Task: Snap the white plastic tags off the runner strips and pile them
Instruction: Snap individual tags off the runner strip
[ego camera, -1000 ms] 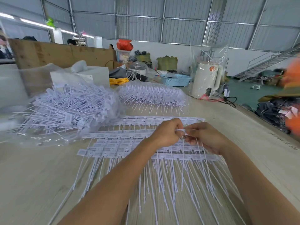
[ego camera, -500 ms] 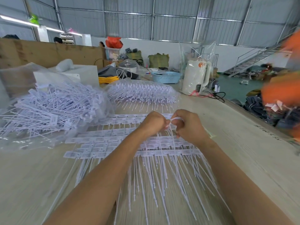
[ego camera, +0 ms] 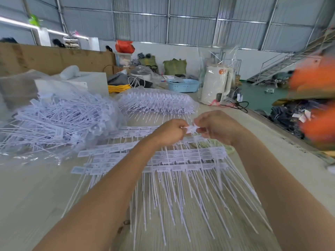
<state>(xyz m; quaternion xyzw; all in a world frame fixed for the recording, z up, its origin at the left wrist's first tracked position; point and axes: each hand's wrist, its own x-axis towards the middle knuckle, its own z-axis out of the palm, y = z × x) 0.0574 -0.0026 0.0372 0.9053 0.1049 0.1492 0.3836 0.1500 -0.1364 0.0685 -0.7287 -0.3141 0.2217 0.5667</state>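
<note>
Several runner strips (ego camera: 181, 156) of white plastic tags lie side by side on the wooden table, their long thin tails fanned toward me. Above them my left hand (ego camera: 170, 133) and my right hand (ego camera: 217, 125) meet, each pinching one end of a white tag strip (ego camera: 190, 128) held between them. Thin tails hang down from that strip. A loose pile of separated tags (ego camera: 54, 118) lies in clear plastic at the left.
A second clear bag of tags (ego camera: 157, 102) lies behind the hands. Further back stand a white kettle in plastic wrap (ego camera: 215, 84), a blue basket (ego camera: 183, 86), a white box (ego camera: 79, 84) and yellow cable. The table's right edge drops to dark clutter on the floor.
Both hands have lifted slightly and the white piece between them now shows more clearly. The camera view shifted a little; the strips on the table lie as before.
</note>
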